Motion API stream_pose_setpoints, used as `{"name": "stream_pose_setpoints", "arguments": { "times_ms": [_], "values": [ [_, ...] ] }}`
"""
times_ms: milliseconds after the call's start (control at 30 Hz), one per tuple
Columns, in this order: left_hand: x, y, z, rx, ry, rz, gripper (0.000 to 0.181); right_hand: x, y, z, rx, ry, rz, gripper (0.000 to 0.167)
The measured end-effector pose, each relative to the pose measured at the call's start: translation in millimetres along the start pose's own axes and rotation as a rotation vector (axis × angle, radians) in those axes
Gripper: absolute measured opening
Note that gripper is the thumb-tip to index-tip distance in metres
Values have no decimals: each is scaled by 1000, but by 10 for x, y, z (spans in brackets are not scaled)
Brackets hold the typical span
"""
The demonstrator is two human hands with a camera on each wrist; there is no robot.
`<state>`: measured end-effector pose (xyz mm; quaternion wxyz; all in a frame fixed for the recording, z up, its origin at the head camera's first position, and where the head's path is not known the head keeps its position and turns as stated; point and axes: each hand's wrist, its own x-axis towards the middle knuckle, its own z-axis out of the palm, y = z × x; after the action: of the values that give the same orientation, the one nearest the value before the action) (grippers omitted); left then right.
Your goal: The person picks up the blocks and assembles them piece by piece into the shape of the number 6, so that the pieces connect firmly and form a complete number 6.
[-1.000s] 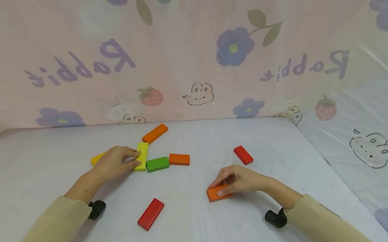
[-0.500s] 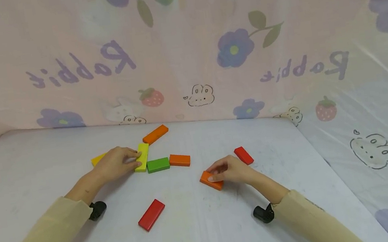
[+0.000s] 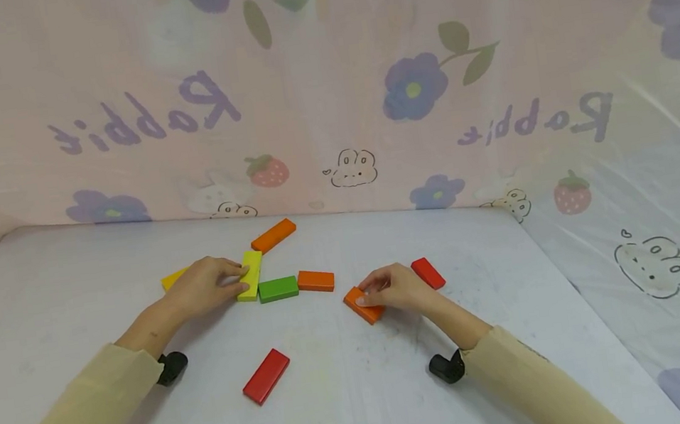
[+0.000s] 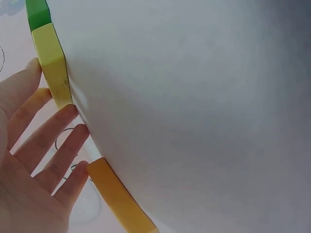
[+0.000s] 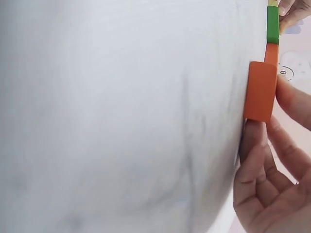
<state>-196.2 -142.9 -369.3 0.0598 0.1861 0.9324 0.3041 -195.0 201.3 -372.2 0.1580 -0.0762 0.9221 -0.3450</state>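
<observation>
In the head view, my left hand [image 3: 202,289] touches a yellow block [image 3: 253,273], fingertips and thumb resting on it. The left wrist view shows those fingers fairly straight and spread beside the yellow block [image 4: 52,63]. A green block [image 3: 278,289] adjoins the yellow one, with an orange block [image 3: 316,281] at its right end. My right hand [image 3: 400,288] pinches another orange block [image 3: 362,307] low over the table, slightly apart from that row. Its broad face shows in the right wrist view, where the fingers partly hide behind the orange block [image 5: 261,92].
A further orange block [image 3: 274,236] lies behind the yellow one. An amber block [image 3: 173,279] is partly covered by the left hand. One red block [image 3: 266,377] lies in front, another red block [image 3: 428,273] just beyond the right hand. A patterned cloth [image 3: 311,87] hangs behind the white table [image 3: 328,414].
My right hand has carried the orange block left and away from me, toward the row, turning it on the way. The left hand stays in place on the yellow block.
</observation>
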Motion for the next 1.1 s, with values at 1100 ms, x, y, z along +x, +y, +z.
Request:
{"name": "stream_pose_setpoints", "arguments": {
  "times_ms": [1100],
  "values": [
    [-7,19,-4,4,5,1,36,205,-128,19,-20,29,51,28]
  ]
}}
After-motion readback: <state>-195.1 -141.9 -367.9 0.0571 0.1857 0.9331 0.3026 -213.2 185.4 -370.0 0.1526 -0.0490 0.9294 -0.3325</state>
